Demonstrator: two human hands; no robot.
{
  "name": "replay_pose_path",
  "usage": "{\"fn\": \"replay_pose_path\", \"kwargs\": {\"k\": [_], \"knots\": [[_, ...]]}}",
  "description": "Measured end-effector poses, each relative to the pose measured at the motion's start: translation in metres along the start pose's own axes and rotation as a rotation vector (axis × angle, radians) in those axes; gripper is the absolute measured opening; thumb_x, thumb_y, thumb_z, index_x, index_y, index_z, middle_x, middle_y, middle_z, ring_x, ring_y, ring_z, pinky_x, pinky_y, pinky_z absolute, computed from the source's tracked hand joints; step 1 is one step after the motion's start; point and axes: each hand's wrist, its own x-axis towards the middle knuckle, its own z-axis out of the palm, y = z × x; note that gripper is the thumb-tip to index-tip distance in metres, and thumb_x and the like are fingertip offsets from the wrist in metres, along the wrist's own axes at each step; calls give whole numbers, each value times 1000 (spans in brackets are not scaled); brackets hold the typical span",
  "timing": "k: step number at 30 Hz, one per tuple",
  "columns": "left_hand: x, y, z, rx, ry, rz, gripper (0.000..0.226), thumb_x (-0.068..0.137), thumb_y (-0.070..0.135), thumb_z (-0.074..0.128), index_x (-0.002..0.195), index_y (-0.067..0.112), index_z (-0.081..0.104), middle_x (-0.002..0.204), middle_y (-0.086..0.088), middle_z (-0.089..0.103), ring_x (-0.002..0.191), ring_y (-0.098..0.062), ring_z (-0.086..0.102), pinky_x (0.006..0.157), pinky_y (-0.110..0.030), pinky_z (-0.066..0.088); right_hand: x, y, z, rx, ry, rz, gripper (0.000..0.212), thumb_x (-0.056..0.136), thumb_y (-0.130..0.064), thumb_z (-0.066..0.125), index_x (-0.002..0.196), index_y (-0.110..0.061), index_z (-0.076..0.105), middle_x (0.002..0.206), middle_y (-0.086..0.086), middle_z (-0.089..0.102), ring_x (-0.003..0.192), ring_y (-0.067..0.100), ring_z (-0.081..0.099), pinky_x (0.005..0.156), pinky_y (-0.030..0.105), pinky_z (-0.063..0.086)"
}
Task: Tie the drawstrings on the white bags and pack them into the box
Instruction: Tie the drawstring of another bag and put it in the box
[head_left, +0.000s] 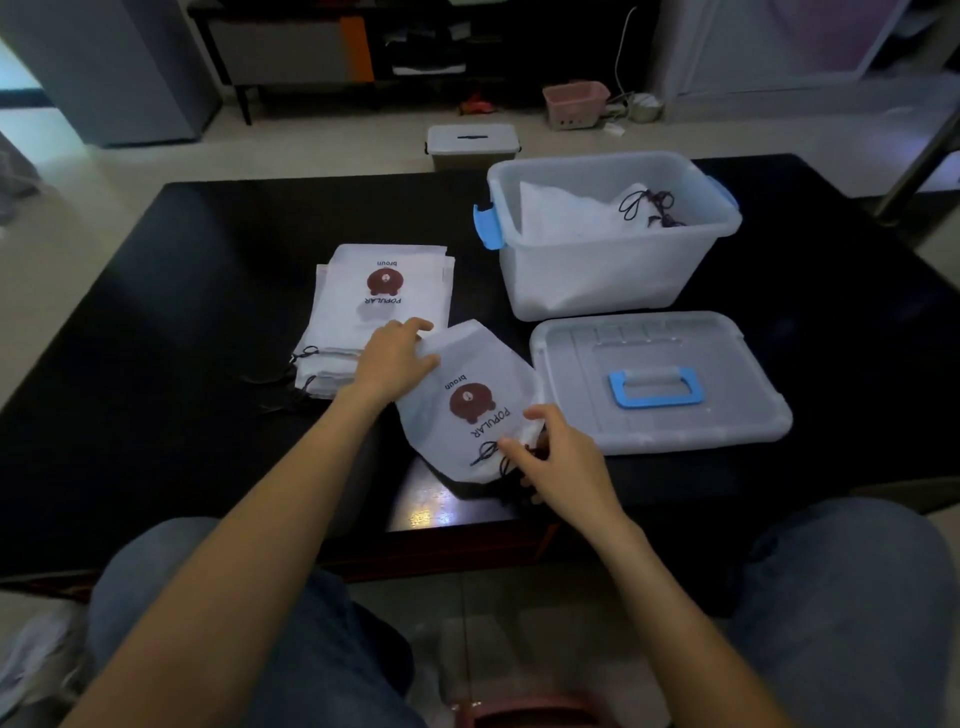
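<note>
white fabric bag (467, 395) on the black table (182, 312), lying on a slant: its long axis goes from the far left corner down to the gathered mouth at the near right, print upside down to the wearer. left hand (392, 358) lies on the far left corner, fingers fairly straight, pressing the cloth. right hand (558, 457) is at the mouth, fingertips curled and pinching the dark drawstring (485, 453) there. hands apart, one at each end of the bag.

count: one bag in hand, one stack of flat bags (376, 306) just left of it and touching the left hand, too many layers to number. one clear box (613, 234) with blue latches at the far right, with white bags inside, cords showing; how many, cannot tell. one lid (660, 379) lies flat in front of the box, just right of the held bag.

bag's mouth sits near the table's front edge. open black tabletop spreads wide to the left of the stack.
</note>
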Motion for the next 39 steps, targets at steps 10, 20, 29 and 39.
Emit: {"fn": "replay_pose_path", "kwargs": {"k": [10,20,29,39], "knots": [[-68,-6,-43,-693,157,-81,8,93,24,57,100,21,59,111,0,59,100,-14,57,74,-21,45,12,-14,-49,225,230,-293,40,90,-17,61,123,-32,45,108,-3,59,87,9,64,64,15,52],[8,104,-76,-799,432,158,35,88,16,64,115,15,41,112,-5,62,95,-14,64,80,-25,54,112,-68,-155,-89,689,-654,26,89,-15,63,113,-5,58,105,7,58,88,11,53,75,7,44],[121,141,-59,-353,181,174,75,86,25,67,144,16,21,127,-14,57,108,-29,61,94,-44,49,203,-59,-215,-416,479,-428,46,92,-18,58,135,-18,44,95,9,59,82,23,53,68,25,34],[156,149,-43,237,-10,356,60,86,54,57,137,25,44,148,-1,40,137,-19,33,116,-47,8,249,-47,-243,-991,159,-449,45,92,-32,57,136,-29,48,152,-6,33,142,21,21,114,44,16]]}}
